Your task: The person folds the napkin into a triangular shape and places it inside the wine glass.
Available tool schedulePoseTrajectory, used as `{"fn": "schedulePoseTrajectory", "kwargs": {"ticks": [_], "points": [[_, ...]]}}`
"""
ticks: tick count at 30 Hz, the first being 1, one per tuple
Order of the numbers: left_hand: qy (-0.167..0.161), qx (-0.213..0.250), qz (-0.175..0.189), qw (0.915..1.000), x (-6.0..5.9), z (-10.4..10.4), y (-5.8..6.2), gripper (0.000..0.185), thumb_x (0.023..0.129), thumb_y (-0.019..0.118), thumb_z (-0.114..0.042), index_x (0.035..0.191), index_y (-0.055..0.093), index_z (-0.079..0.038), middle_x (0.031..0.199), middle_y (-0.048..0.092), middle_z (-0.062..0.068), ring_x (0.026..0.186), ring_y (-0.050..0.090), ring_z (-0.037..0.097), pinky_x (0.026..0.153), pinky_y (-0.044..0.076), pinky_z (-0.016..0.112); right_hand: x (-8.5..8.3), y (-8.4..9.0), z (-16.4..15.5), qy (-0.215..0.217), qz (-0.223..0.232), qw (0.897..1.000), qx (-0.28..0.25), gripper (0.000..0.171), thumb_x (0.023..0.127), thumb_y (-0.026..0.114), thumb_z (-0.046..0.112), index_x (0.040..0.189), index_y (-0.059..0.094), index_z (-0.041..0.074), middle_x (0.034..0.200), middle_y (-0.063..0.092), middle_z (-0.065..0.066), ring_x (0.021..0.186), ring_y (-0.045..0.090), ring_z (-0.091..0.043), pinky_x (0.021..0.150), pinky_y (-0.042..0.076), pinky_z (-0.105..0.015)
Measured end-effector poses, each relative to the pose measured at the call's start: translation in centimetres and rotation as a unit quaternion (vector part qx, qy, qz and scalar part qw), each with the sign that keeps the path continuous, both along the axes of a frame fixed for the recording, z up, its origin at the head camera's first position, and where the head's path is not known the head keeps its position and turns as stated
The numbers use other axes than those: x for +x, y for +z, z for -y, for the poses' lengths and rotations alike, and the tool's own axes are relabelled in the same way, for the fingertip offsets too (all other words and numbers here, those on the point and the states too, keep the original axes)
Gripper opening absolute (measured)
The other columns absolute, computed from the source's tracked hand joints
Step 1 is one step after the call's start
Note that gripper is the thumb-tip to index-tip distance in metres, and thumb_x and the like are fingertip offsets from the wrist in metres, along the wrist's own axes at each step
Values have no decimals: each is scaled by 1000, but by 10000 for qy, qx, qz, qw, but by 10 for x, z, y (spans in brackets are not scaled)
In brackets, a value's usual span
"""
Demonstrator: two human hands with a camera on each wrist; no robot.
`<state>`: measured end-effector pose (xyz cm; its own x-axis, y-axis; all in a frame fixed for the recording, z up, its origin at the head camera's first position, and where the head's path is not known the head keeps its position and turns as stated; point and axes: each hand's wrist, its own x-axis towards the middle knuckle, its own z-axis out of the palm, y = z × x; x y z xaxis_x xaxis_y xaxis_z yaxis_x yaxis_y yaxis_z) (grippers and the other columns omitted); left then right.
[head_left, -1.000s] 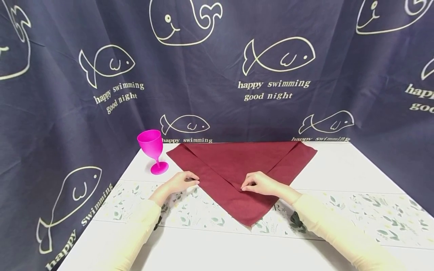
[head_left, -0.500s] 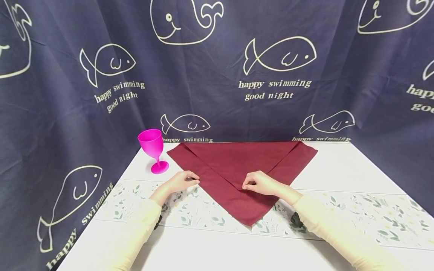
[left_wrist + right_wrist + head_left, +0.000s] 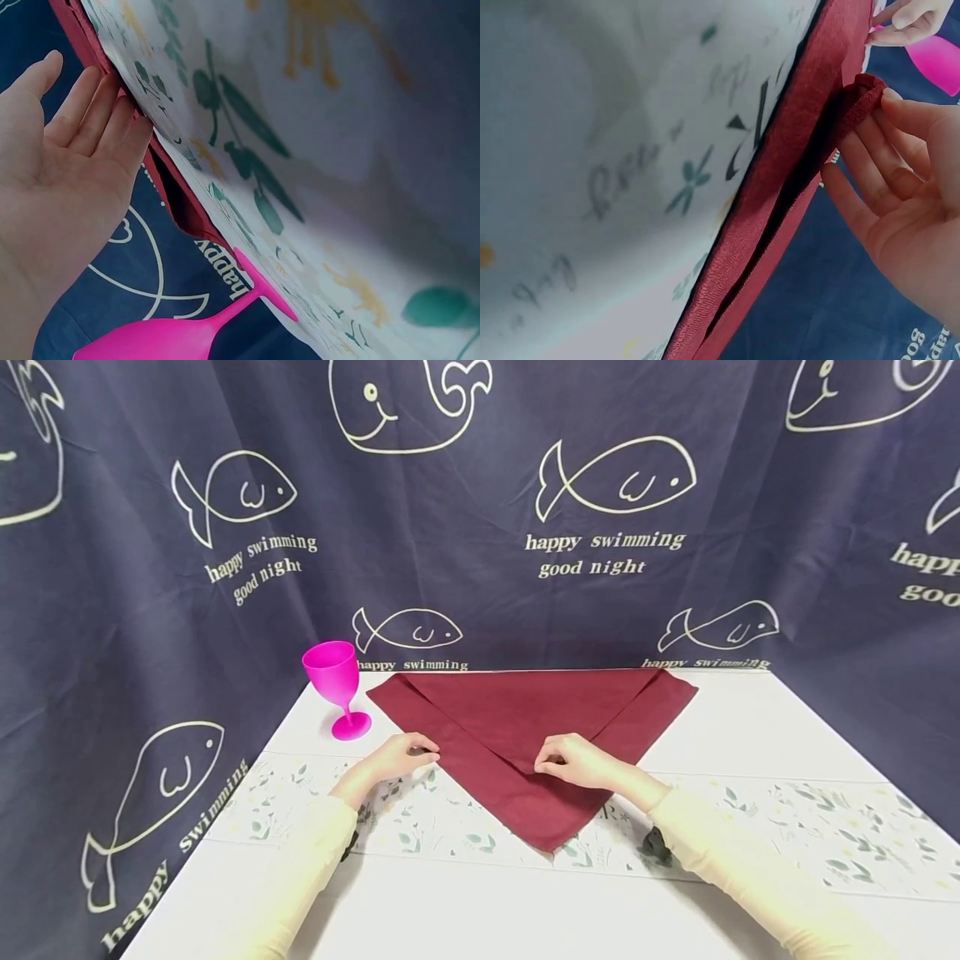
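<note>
A dark red cloth napkin (image 3: 465, 718), folded into a triangle, lies on the table with one point toward the person. My right hand (image 3: 576, 762) pinches the tip of its upper layer between thumb and fingers. In the right wrist view the pinched corner (image 3: 864, 91) is lifted, leaving a dark gap above the lower layer. At the napkin's left edge rests my left hand (image 3: 393, 758), fingertips touching the cloth there. The left wrist view shows its fingers (image 3: 86, 112) nearly straight and the thumb apart from them.
A bright pink goblet (image 3: 334, 677) stands upright at the back left, beyond my left hand. The white table (image 3: 450, 910) carries a strip printed with leaves (image 3: 817, 827). Navy curtains with fish drawings (image 3: 480, 543) hang behind the table and along both sides.
The head view has shifted slightly. Both hands and the napkin otherwise stay where they were.
</note>
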<state>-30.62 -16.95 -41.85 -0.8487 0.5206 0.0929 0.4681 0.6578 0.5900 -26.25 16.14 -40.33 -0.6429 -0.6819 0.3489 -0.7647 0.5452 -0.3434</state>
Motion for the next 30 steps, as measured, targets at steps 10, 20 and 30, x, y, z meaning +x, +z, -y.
{"fn": "schedulePoseTrajectory", "kwargs": {"ticks": [10, 20, 30], "points": [[118, -103, -43, 9999, -4, 1, 2, 22, 84, 58, -25, 100, 64, -11, 101, 64, 4, 99, 56, 21, 87, 43, 36, 6, 3, 0, 41, -85, 9999, -82, 6, 80, 62, 13, 77, 66, 9, 73, 59, 4, 66, 49, -4, 63, 46, -24], [138, -206, -155, 9996, -4, 1, -5, 22, 83, 58, -27, 99, 64, -14, 99, 64, 1, 100, 56, 20, 87, 43, 36, 14, -2, -3, 247, -236, 9992, -188, 5, 79, 63, 14, 77, 67, 10, 72, 59, 5, 65, 49, -2, 61, 45, -19], [131, -135, -228, 9996, -5, 0, -5, 19, 84, 57, -25, 97, 65, -13, 97, 65, 1, 97, 57, 19, 86, 44, 35, 20, -2, -3, 371, -2, 9992, -165, 5, 79, 64, 13, 76, 67, 11, 72, 59, 6, 66, 51, -1, 62, 47, -21]]}}
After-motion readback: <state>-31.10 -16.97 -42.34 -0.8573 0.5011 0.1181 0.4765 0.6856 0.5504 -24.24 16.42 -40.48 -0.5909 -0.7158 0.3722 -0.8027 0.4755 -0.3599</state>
